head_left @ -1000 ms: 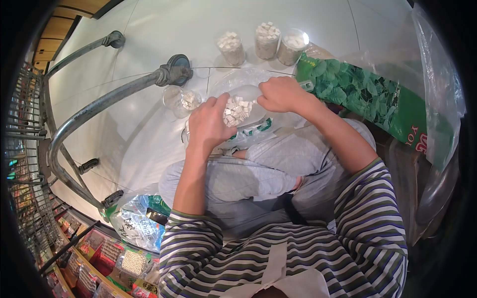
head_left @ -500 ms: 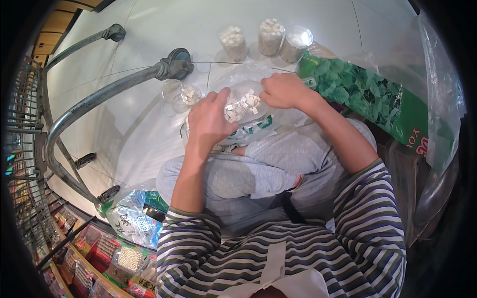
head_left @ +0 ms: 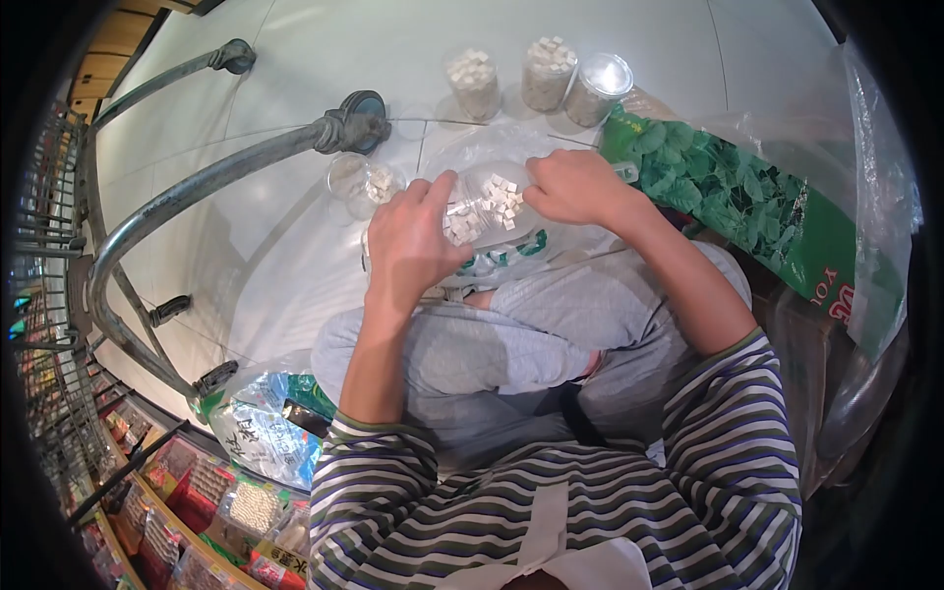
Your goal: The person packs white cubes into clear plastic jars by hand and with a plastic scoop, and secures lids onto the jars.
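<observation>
My left hand (head_left: pixel 413 231) is wrapped round a clear plastic jar (head_left: pixel 460 224) tilted on its side, with small white cubes in it. The ridged neck points right. More white cubes (head_left: pixel 502 200) lie just past the neck, inside clear plastic. My right hand (head_left: pixel 575 187) is closed at the right side of these cubes, pinching what looks like the edge of a clear plastic bag (head_left: pixel 472 146); its fingertips are partly hidden. Green print shows on plastic below the jar. Left of my left hand is a clear tub (head_left: pixel 362 183) with some pale pieces.
Two jars of white-topped pieces, a left one (head_left: pixel 472 84) and a middle one (head_left: pixel 547 74), stand beside a lidded jar (head_left: pixel 599 88). A large green leaf-printed bag (head_left: pixel 718 192) lies right. A metal cart frame (head_left: pixel 216 167) with wheels and packaged goods (head_left: pixel 251 511) are at left.
More white cubes now lie in the clear plastic right of the jar's neck. Both hands keep nearly the same hold. The whole view has shifted slightly.
</observation>
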`<state>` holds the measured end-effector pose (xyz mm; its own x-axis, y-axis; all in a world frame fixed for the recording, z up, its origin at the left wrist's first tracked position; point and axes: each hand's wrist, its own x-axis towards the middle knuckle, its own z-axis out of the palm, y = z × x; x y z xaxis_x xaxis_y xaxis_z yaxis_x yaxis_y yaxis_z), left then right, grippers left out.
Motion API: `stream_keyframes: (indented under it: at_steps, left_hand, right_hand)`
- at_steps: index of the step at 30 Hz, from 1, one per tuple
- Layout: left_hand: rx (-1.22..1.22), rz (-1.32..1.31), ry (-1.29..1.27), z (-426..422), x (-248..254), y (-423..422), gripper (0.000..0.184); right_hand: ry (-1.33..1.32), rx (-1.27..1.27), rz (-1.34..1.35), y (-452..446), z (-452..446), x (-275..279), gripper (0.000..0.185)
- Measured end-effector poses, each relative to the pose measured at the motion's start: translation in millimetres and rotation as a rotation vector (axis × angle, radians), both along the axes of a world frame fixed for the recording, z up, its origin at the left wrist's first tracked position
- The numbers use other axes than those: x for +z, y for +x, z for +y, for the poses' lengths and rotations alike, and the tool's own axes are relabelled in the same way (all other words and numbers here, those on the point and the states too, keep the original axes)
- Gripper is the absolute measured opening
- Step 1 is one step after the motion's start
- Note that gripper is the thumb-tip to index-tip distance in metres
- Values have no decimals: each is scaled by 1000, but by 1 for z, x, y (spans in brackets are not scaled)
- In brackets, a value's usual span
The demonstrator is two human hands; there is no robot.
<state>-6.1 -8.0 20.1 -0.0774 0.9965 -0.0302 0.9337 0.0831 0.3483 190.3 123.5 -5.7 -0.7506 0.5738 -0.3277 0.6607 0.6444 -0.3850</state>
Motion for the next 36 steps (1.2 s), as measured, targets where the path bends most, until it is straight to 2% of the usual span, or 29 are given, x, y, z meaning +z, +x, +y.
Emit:
stream_keyframes:
  at_steps: [12,25,31,36]
  left_hand:
    - [-24,19,-37,2,-9,-2,70]
    - [-14,-58,77,-9,2,-2,73]
    - [-43,-61,101,-11,4,-2,71]
    - [-50,-63,122,-11,2,-4,70]
  right_hand:
    - [-47,-33,-33,-2,-2,-3,36]
    - [-18,-24,14,1,2,0,40]
    - [-42,-14,-2,1,1,6,45]
    - [77,-5,-7,0,0,-2,59]
